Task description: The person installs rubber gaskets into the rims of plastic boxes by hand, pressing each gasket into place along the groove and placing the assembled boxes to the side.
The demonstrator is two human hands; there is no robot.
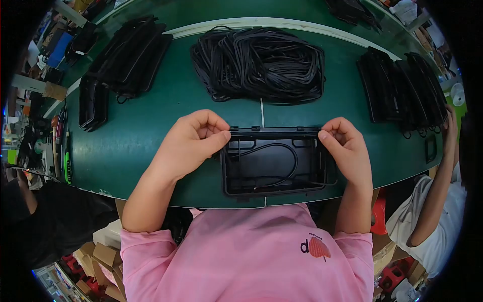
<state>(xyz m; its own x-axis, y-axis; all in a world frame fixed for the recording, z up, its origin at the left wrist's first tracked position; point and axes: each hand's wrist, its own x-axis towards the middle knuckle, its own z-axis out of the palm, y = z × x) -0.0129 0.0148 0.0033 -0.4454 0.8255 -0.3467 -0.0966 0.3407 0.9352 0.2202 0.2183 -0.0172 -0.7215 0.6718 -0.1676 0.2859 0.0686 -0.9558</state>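
A black rectangular plastic case (266,166) lies at the front edge of the green table, its hollow inside facing up. A thin black cord (296,163) curves within it. My left hand (204,133) pinches the case's far left corner between thumb and fingers. At the far right corner, my right hand (343,141) pinches the rim in the same way. Small hinge-like tabs show along the far rim between my hands. What lies under my fingertips is hidden.
Beyond the case is a big bundle of black cord (259,65). Stacks of black cases stand at left (126,60) and right (402,90). A green-handled tool (68,168) lies at the left edge. A co-worker's arm (437,186) reaches in at the right; another person sits at left.
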